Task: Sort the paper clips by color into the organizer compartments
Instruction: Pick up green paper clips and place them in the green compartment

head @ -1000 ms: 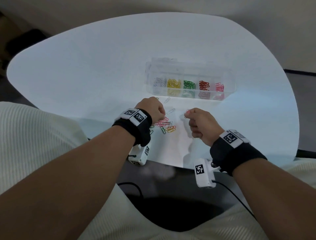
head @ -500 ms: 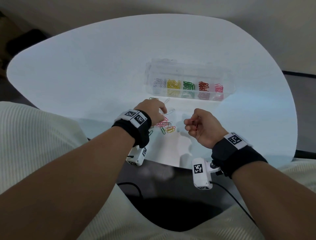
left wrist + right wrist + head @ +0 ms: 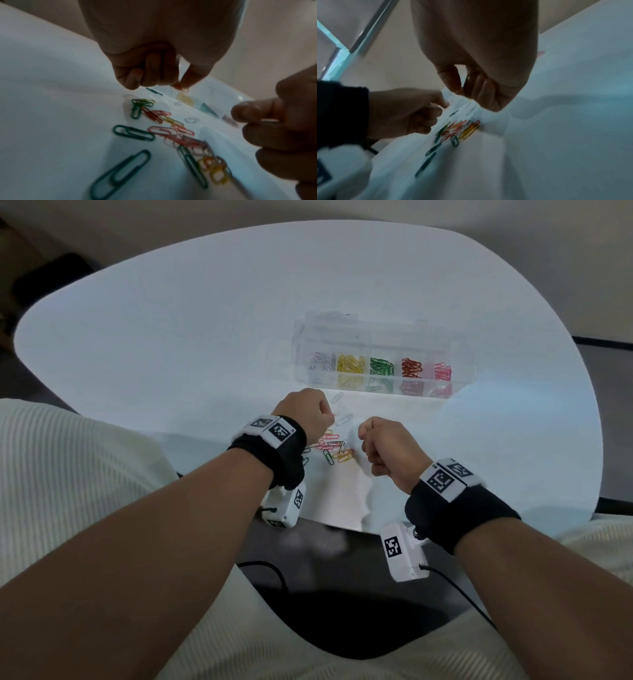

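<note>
A clear organizer (image 3: 376,337) stands past my hands, its compartments holding white, yellow, green, red and pink clips from left to right. A mixed pile of loose paper clips (image 3: 334,448) lies on the white table between my hands, with green ones nearest my left wrist (image 3: 133,133). My left hand (image 3: 330,416) hovers over the pile's far left, fingers curled, thumb and forefinger pinching a small reddish clip (image 3: 187,90). My right hand (image 3: 363,436) is curled at the pile's right and pinches a thin clip (image 3: 269,120) whose colour I cannot tell.
Two white clips (image 3: 337,397) (image 3: 344,419) lie apart between the pile and the organizer. The table's near edge (image 3: 342,525) is close behind the pile. A black cable (image 3: 270,570) runs below it, over my lap.
My left hand's fingers, stretched toward the white clips half a second ago, have curled into a pinch. My right hand has turned knuckles-up and moved nearer the pile.
</note>
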